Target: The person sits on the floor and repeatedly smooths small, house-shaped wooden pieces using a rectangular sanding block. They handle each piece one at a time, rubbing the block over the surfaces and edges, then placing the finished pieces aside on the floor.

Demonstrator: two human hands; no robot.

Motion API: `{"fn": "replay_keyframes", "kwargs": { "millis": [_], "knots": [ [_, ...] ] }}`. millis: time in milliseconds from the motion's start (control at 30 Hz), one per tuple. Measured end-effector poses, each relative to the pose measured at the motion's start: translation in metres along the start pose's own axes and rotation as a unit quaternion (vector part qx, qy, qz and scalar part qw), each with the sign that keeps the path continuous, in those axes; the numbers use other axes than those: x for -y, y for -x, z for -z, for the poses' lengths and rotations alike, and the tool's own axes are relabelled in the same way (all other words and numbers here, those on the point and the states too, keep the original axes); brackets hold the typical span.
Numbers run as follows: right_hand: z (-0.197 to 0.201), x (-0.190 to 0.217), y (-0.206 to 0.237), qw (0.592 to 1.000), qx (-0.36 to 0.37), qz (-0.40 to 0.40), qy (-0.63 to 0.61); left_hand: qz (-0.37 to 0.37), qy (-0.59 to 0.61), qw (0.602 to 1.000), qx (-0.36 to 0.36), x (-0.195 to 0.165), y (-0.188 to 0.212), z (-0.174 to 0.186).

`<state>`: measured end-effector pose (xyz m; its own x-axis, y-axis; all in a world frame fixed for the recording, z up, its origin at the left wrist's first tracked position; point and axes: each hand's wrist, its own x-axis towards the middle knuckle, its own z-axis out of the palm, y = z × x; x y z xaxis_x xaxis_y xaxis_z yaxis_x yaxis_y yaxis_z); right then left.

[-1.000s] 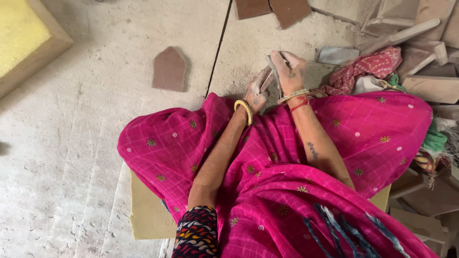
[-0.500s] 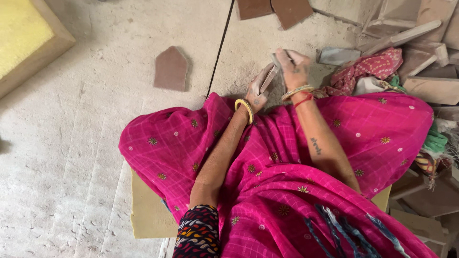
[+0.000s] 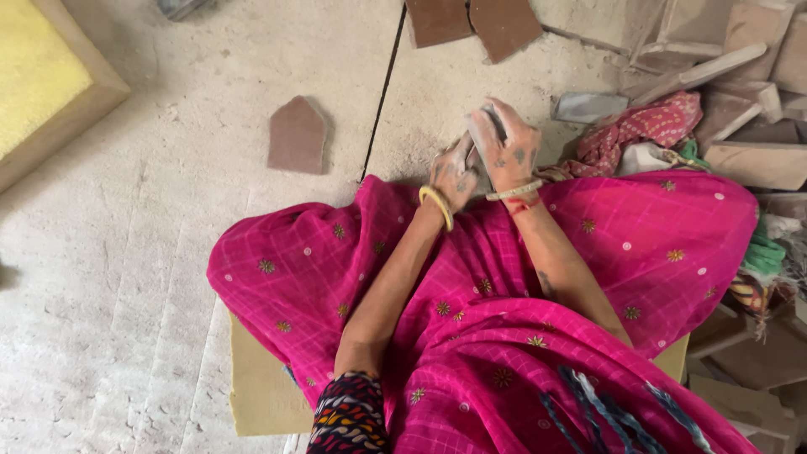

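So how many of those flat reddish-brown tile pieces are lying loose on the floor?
3: one pointed reddish-brown tile lies alone left of the hands, and two more sit side by side at the top edge. Others may be hidden in the pile at the right.

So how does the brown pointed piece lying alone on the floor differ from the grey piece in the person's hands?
The brown pointed piece lies flat and untouched on the concrete floor; the grey piece is gripped between the left hand and right hand. The brown one shows its whole five-sided outline; the grey one is mostly hidden by fingers, so its shape is unclear. Colours differ: reddish brown versus dusty grey. Both look like flat, hard slabs.
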<state>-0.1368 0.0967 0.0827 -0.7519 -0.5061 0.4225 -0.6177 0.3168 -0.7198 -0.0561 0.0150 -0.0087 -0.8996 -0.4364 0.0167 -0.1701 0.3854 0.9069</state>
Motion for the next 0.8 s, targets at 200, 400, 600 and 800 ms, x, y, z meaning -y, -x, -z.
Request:
{"fn": "replay_keyframes", "kwargs": {
  "millis": [200,400,600,800],
  "knots": [
    [0.009,-0.023,0.011,0.997,0.045,-0.013,0.056,0.102,-0.050,0.992,0.048,-0.016,0.001,0.004],
    [-0.005,-0.062,0.010,0.994,0.010,0.031,0.100,0.132,-0.058,0.984,0.104,-0.002,-0.002,-0.008],
    [-0.006,-0.070,0.016,0.992,0.026,0.054,0.112,-0.016,-0.088,0.996,0.029,0.022,-0.004,-0.007],
    [0.008,-0.059,0.004,0.983,0.014,0.120,0.136,0.122,-0.057,0.982,0.129,-0.003,-0.010,0.006]
  ]
}}
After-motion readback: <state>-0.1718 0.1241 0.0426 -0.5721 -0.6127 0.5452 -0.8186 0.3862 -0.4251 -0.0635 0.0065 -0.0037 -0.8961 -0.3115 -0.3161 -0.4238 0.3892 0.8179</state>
